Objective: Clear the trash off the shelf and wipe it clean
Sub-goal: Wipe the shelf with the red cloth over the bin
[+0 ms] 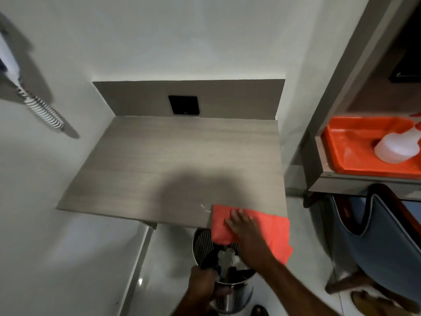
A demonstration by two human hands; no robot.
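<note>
A grey wood-grain shelf (177,160) juts from the white wall, its top bare except for a small whitish scrap (205,208) near the front edge. My right hand (245,226) presses flat on a red cloth (275,233) at the shelf's front right corner; half the cloth hangs over the edge. Below it, my left hand (202,285) grips the rim of a perforated metal trash bin (206,247), held just under the shelf edge. Paper and dark trash lie inside the bin.
A black wall plate (184,105) sits in the shelf's back panel. A cabinet at right holds an orange tray (350,147) with a white spray bottle (394,147). A blue chair (387,242) stands below it. A coiled cord (43,110) hangs at left.
</note>
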